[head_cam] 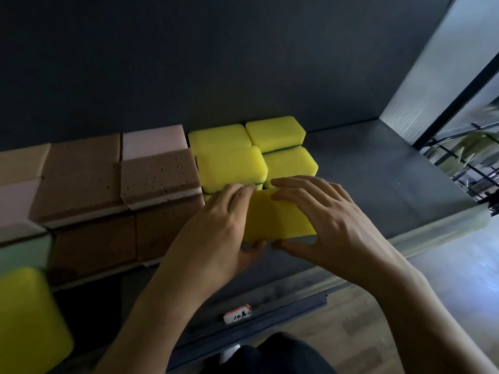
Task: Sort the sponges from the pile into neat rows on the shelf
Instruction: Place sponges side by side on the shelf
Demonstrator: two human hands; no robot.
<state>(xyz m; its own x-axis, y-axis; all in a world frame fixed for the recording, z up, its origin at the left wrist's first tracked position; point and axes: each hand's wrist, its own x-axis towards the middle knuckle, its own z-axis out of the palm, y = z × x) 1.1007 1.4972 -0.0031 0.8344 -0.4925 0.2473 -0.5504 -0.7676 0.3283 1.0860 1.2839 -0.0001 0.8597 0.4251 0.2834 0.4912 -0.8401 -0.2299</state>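
A yellow sponge (275, 214) lies flat near the front of the grey shelf (378, 168), just in front of stacked yellow sponges (232, 166). My left hand (213, 233) grips its left end, fingers over the top and thumb under the front edge. My right hand (332, 222) grips its right end the same way. Further yellow sponges (275, 133) stand in rows behind, against the dark back wall. To their left are rows of brown sponges (159, 174) with white bases, and pink ones (154, 141) at the back.
A blurred yellow sponge (27, 322) sits at the lower left, close to the camera. The shelf's right part is bare grey surface up to a light side panel (432, 58). A small white price label (237, 313) sits on the rail below the shelf edge.
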